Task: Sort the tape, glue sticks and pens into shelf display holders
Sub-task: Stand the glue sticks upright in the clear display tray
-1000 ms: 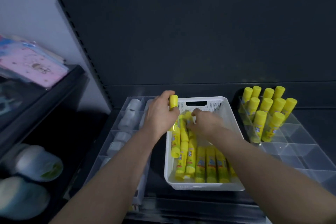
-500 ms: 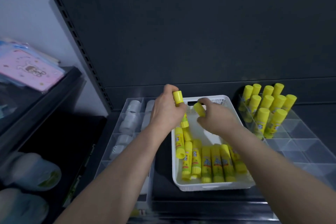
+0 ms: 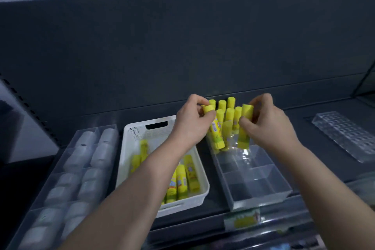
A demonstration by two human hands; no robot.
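Each hand holds one bright yellow stick with a yellow cap. The left hand (image 3: 190,126) has thumb and fingers curled round the cap end of a glue stick (image 3: 217,135) whose printed wrapper is too blurred to read. The right hand (image 3: 269,128) pinches a second glue stick (image 3: 244,128) near its top. Both sticks are upright and slightly tilted, with their lower ends at the back compartments of the clear divided holder (image 3: 261,195), just in front of the standing glue sticks (image 3: 230,112) packed along its rear edge. The holder's front compartments are open. Left of it on the shelf (image 3: 215,184), close but apart, sits the white basket (image 3: 203,193) with loose glue sticks (image 3: 182,182) lying flat in it. At the shelf's left end is a clear tray (image 3: 50,172) of tape rolls (image 3: 101,154), and toward the right end a clear perforated rack (image 3: 345,138). A label (image 3: 242,219) on the front edge is unreadable.
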